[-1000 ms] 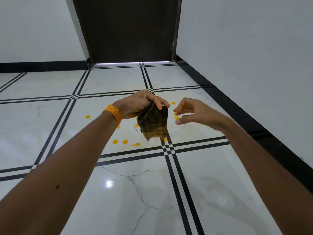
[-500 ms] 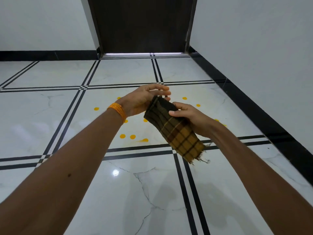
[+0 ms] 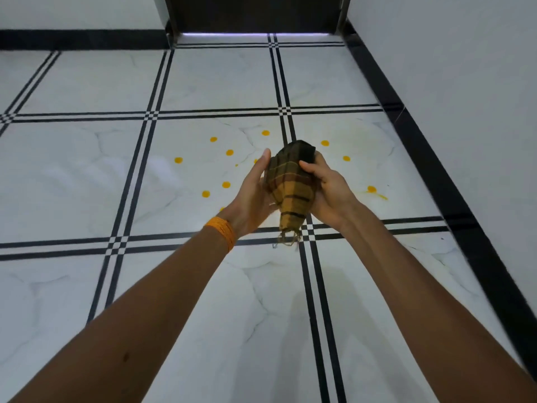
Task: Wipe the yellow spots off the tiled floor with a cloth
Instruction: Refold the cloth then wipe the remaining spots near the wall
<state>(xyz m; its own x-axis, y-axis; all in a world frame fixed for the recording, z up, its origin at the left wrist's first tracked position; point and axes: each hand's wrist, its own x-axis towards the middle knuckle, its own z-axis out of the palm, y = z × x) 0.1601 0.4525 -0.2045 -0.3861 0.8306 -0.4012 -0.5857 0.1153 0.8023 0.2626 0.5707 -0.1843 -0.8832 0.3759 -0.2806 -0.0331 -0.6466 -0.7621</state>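
White marble-look floor [image 3: 87, 175], glossy, large tiles split by double black lines (small checker pattern at each crossing). Plain white walls [image 3: 465, 82] left and right, black skirting [image 3: 430, 158] along both. Dark door [image 3: 255, 13] at far end, thin strip of light [image 3: 255, 34] under it.

One cloth [image 3: 292, 181], two hands, one wristband [image 3: 222, 231] and about a dozen yellow spots [image 3: 229, 152] (some hidden)

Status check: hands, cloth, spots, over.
Left hand and right hand both gripping plaid cloth, held above floor. Yellow spots unwiped. Nothing in the way.
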